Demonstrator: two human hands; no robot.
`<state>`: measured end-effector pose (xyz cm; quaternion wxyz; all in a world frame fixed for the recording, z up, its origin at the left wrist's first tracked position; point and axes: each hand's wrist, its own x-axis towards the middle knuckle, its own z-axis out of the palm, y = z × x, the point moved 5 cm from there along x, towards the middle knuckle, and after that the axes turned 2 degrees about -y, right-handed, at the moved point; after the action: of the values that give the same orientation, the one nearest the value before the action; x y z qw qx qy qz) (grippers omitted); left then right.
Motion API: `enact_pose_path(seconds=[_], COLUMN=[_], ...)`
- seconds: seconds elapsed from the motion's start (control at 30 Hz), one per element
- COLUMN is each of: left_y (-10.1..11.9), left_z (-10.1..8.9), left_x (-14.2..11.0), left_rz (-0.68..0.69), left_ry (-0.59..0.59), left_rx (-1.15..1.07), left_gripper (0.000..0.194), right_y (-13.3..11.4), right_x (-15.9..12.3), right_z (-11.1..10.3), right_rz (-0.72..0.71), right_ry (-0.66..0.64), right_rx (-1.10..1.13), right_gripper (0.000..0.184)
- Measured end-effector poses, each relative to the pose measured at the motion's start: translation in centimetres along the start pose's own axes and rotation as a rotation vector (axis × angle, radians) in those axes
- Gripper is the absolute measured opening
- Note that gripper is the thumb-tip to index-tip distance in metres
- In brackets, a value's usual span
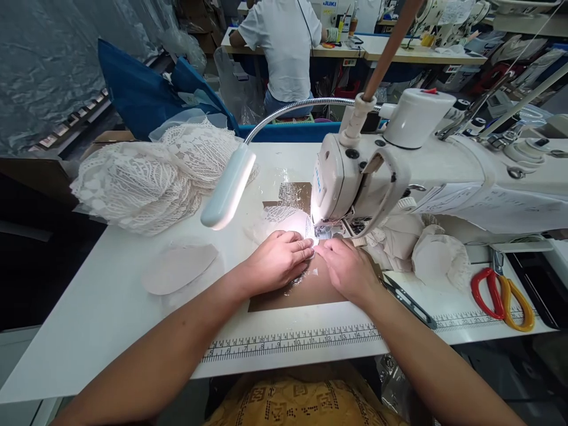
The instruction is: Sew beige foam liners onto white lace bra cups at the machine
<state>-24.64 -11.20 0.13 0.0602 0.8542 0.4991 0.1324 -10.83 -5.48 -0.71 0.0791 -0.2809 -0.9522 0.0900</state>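
The lace piece (293,220) was set at the needle end of the sewing machine (332,177). Its near edge was touched by the left hand (284,260), fingers laid out nearly flat. By the right hand (348,269), fingers were bent beside the needle; whether cloth was pinched could not be told. Scissors (501,296) were seen farther right.

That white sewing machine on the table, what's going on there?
A person has both hands close to the needle area of the sewing machine. The left hand rests on a pale piece of fabric with lace, and the right hand has its fingertips close by. Whether the machine is running can't be told from this. A heap of white lace sits to the left, and scissors lie to the right.
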Motion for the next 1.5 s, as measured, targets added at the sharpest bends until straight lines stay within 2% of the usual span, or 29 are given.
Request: enact_pose_path(seconds=[0.27, 0.5, 0.8, 1.1, 1.27, 1.5], left_y=[0.4, -0.3, -1.8, -3.1, -3.9, -5.1], left_z=[0.0, 0.2, 0.1, 0.2, 0.1, -0.2], left_x=[0.1, 0.7, 1.3, 1.4, 1.0, -0.2], left_rz=[-0.049, -0.08, -0.144, -0.208, -0.285, -0.504], left_ry=[-0.039, -0.046, 0.001, 0.087, 0.118, 0.134], left_rx=[-0.003, 0.012, 0.065, 0.097, 0.136, 0.179], left_gripper=[0.034, 0.037, 0.042, 0.04, 0.041, 0.037], right_y=[0.0, 0.0, 0.5, 0.6, 0.5, 0.7], right_x=[-0.2, 0.4, 0.4, 0.0, -0.1, -0.5], right_z=[0.4, 0.4, 0.7, 0.5, 0.5, 0.7], right_rz=[-0.028, 0.037, 0.094, 0.059, 0.04, -0.017], right_ry=[-0.025, -0.038, -0.039, 0.019, 0.073, 0.142], right_rx=[-0.108, -0.183, -0.141, -0.084, -0.075, -0.064], right_gripper=[0.04, 0.041, 0.043, 0.046, 0.041, 0.036])
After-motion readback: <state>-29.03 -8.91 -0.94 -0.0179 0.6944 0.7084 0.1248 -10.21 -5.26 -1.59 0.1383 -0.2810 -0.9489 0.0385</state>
